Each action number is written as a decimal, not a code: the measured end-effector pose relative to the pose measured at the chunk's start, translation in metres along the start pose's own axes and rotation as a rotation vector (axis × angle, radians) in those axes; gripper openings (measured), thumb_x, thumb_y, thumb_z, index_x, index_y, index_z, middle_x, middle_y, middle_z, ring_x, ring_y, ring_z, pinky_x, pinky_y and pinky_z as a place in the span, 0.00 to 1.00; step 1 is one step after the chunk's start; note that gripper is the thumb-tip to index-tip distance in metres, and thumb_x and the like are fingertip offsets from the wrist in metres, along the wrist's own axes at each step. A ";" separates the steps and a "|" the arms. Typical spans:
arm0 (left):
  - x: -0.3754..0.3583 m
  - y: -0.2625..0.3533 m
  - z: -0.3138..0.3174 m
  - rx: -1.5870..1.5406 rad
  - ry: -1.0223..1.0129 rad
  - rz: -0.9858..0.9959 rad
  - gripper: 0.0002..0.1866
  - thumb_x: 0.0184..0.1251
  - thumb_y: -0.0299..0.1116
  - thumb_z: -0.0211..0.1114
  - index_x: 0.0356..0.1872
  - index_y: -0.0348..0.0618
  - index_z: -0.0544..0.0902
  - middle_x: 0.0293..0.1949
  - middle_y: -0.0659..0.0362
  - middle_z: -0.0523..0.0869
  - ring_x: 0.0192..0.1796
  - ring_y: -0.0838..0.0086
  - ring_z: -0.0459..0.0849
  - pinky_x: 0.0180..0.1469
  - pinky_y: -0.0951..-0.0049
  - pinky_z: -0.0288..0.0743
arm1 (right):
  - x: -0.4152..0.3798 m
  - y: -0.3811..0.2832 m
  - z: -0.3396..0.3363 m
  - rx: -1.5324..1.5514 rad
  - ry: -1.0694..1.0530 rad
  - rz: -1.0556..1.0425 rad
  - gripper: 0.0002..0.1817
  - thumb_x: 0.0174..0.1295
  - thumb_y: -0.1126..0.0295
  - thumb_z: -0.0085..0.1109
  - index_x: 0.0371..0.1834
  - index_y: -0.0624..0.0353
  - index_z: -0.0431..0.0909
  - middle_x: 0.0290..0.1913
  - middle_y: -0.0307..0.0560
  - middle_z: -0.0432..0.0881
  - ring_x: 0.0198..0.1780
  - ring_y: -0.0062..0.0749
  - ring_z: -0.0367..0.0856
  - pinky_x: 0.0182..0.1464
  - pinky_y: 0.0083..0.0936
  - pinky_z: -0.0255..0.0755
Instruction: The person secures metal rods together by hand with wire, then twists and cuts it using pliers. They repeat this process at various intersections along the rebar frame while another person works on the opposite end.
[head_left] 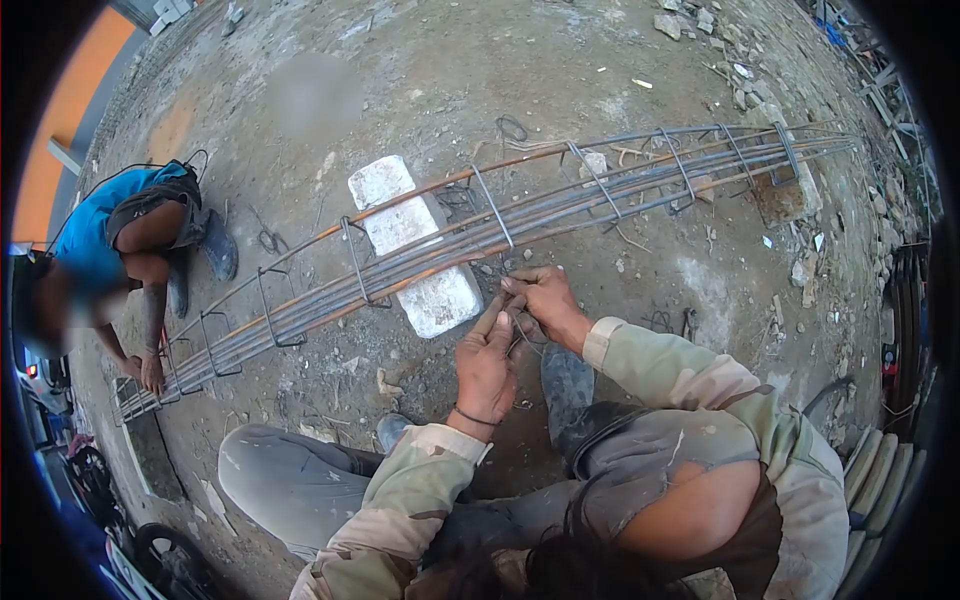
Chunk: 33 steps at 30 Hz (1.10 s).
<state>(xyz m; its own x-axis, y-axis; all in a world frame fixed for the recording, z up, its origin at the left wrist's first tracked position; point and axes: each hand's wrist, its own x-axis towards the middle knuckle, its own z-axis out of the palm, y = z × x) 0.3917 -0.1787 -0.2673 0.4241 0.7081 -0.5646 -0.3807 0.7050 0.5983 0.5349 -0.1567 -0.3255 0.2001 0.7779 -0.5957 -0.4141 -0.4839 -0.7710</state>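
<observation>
My left hand (487, 372) and my right hand (551, 304) meet just on the near side of a long rebar cage (440, 258). Both are closed, their fingertips pinched close together on thin tie wire (531, 340), part of which hangs below the fingers. Much of the wire is hidden by the fingers. The cage runs diagonally across the ground, with several square stirrups (493, 207) spaced along its bundled bars. Under its middle lies a whitish block (440, 303), left of my hands.
At the far left a co-worker in a blue shirt (105, 215) crouches with both hands at the cage's end. Another block (785, 200) supports the right end. Wire coils (511, 128) and rubble (690, 22) lie on the dirt. Motorcycles (165, 550) stand at lower left.
</observation>
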 end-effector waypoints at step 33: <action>0.019 -0.022 -0.034 -0.240 0.021 -0.147 0.23 0.81 0.36 0.56 0.73 0.49 0.71 0.71 0.69 0.75 0.49 0.82 0.77 0.64 0.72 0.72 | -0.025 -0.099 -0.039 -1.115 0.312 -1.152 0.12 0.57 0.72 0.70 0.44 0.59 0.87 0.43 0.52 0.86 0.42 0.49 0.81 0.47 0.38 0.77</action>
<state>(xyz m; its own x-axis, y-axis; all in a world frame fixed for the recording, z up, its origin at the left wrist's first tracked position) 0.3804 -0.1798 -0.3106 0.4729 0.5968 -0.6482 -0.5015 0.7872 0.3589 0.6058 -0.1435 -0.2432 0.1507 0.8729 0.4640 0.8549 0.1206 -0.5045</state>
